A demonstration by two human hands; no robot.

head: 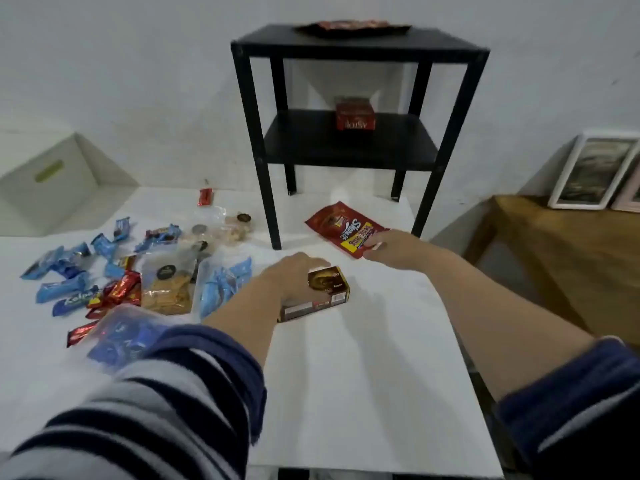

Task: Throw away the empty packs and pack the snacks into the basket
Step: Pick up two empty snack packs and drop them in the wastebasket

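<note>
My left hand [294,275] lies over a brown snack box [329,289] in the middle of the white table [363,393], its fingers curled along the box's far side. My right hand [391,245] pinches the near edge of a flat red snack pouch [341,228] lying by the foot of the black shelf. To the left lie several blue wrappers [62,271], red wrappers [119,291], a clear bag of crackers [169,289] and a clear bag of blue packs [121,332].
A black two-level shelf [360,46] stands at the table's back with a red box [355,114] on its lower level and a dark tray [353,28] on top. A white bin [52,174] sits far left. A wooden table [554,244] with picture frames [595,168] is right.
</note>
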